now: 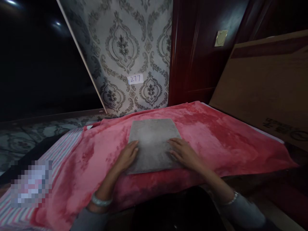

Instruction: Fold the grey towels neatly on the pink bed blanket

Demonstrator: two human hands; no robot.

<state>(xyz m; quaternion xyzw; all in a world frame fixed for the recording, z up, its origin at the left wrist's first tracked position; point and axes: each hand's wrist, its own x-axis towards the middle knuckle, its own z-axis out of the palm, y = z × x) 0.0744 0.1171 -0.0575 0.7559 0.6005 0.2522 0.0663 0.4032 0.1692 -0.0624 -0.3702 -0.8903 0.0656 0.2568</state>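
Note:
A flat grey square piece [154, 134], with a cloth-like surface, lies on a pink and red plush blanket [204, 131]. I cannot tell if it is folded fabric or a stiff panel. My left hand [128, 155] rests on its left edge, fingers stretched forward and close together. On the opposite side, my right hand [184, 152] lies with spread fingers over the right edge. Neither hand is gripping the piece. My left wrist has a wide pale bracelet [101, 201], and a thinner one [232, 198] is on my right.
Striped cloth [64, 146] shows under the blanket on the left, near a pixelated patch. A large dark screen [45, 64] stands behind it. A cardboard box [264, 86] leans at the right. A paper label reading 277 [136, 79] is on the patterned wall.

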